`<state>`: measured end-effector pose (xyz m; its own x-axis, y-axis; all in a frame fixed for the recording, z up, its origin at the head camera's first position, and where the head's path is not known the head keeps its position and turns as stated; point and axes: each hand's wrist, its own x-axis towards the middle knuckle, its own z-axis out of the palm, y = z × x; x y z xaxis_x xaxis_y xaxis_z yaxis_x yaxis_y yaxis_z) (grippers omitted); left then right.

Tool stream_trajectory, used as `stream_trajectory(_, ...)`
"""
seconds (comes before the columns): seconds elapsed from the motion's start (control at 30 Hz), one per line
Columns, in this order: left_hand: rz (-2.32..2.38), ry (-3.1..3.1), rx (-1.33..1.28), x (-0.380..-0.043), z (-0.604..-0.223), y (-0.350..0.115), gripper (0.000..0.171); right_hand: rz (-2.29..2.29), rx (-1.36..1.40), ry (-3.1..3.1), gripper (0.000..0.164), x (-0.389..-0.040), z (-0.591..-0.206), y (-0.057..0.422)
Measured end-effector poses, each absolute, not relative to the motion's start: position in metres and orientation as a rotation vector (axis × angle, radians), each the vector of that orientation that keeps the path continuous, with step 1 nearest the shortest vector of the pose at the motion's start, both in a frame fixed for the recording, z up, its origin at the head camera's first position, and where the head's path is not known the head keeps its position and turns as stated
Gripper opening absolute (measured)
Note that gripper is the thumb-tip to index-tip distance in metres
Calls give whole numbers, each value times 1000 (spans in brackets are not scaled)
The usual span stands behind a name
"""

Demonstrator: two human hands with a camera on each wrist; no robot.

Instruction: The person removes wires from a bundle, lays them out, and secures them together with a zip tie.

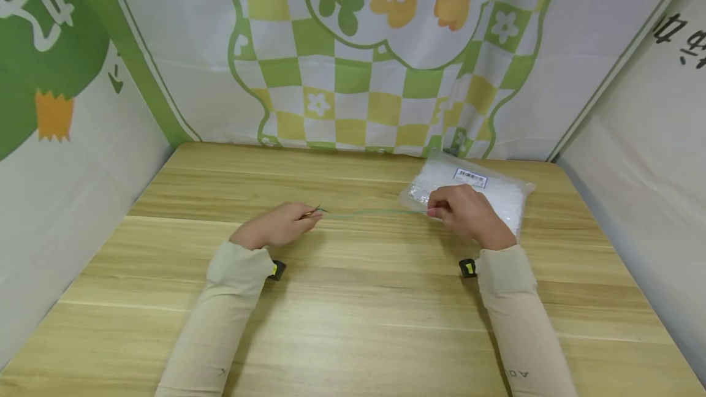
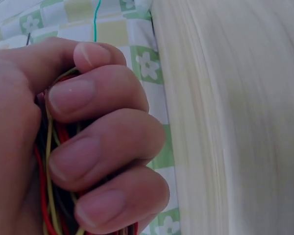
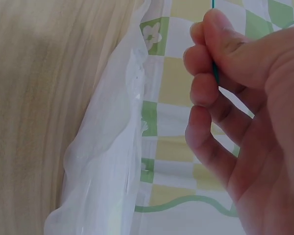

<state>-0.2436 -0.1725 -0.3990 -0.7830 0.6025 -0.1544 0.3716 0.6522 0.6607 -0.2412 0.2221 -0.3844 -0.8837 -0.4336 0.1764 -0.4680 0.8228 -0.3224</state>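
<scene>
My left hand [image 1: 284, 223] curls its fingers round a bundle of thin wires [image 2: 51, 171] in red, yellow and black, most of it hidden in the palm. A thin green wire [image 1: 375, 211] runs from this hand across to my right hand [image 1: 466, 213]. In the right wrist view the thumb and fingers pinch the end of that green wire, and a short dark green tip [image 3: 215, 73] shows below the thumb. The wire hangs nearly straight between the hands, above the wooden table. Beyond the right hand lies a clear plastic bag [image 1: 504, 192] with white contents.
The bag carries a white barcode label [image 1: 470, 177] and sits near the table's back right. The wooden table [image 1: 358, 323] ends at a checked, flowered curtain [image 1: 353, 78]. Fabric walls stand at both sides. Each wrist wears a small black camera [image 1: 467, 268].
</scene>
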Motion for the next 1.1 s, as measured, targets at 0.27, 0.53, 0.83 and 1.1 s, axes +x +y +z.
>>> stream_trajectory(0.27, 944, 2501, 770, -247, -399, -186, 37, 638, 709, -2901, 10, -239, -378, 223)
stream_trajectory(0.53, 1070, 2433, 691, -244, -393, -204, 44, 673, 635, -2964, 11, -239, -377, 237)
stream_trajectory(0.83, 1125, 2421, 691, -248, -398, -227, 45, 677, 622, -2995, 10, -242, -380, 247)
stream_trajectory(1.1, 1023, 2536, 736, -251, -399, -229, 48, 691, 670, -3005, 12, -246, -385, 252)
